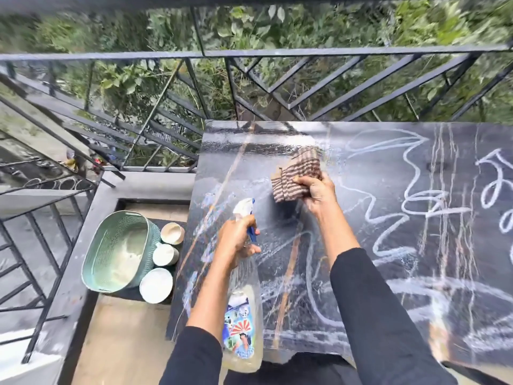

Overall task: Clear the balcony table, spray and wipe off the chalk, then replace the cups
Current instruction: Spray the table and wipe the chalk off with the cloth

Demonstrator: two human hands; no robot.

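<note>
Cloth (297, 173) pinched (right grip (316, 193)), bottle (244, 323), left grip (237, 241)

Your table (277, 151) is glossy black, scrawled with white chalk (388, 218) loops and zigzags and a few orange-brown streaks. Your cloth (297, 176) is striped brown and cream. Your spray bottle (244, 315) is clear, with a white head, a blue trigger and a many-coloured label bearing a red-and-white sunburst. The basket (119, 245) is pale green, the cups (159, 284) white, your sleeves (374, 315) black.

Our left hand (238, 240) grips a spray bottle (244, 315). Our right hand (316, 194) holds a striped cloth (295, 176) above the wet, chalked table (388, 273).
</note>
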